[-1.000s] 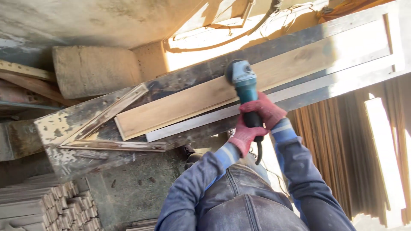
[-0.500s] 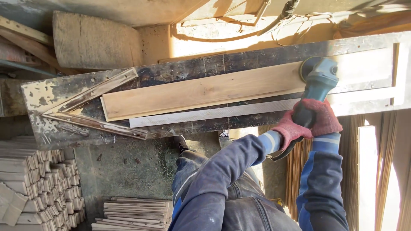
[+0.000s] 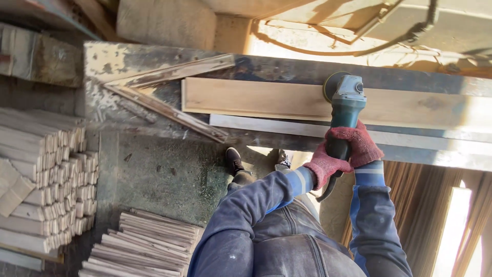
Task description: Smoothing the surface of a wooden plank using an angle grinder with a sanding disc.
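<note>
A teal angle grinder [image 3: 346, 105] rests its disc on a long pale wooden board [image 3: 256, 97] that lies on a worn dark workbench [image 3: 154, 59]. My right hand [image 3: 361, 143], in a red knit glove, wraps the grinder's black handle from the right. My left hand [image 3: 323, 166], also red-gloved, grips the handle's lower end, where a black cable leaves. Both blue sleeves reach up from the bottom of the view. A thin grey strip [image 3: 266, 125] lies along the board's near edge.
Two wooden battens [image 3: 169, 97] form a V at the bench's left end. Stacks of thin wood slats [image 3: 46, 174] stand at the left, another pile [image 3: 148, 246] lies on the floor. My shoes [image 3: 234, 160] stand under the bench. Rust-coloured rods [image 3: 410, 205] hang at right.
The grinder slid along the board, first rightward, then back toward the left. Both hands stayed closed on its handle. The camera view shifted, showing more of the floor and slat piles.
</note>
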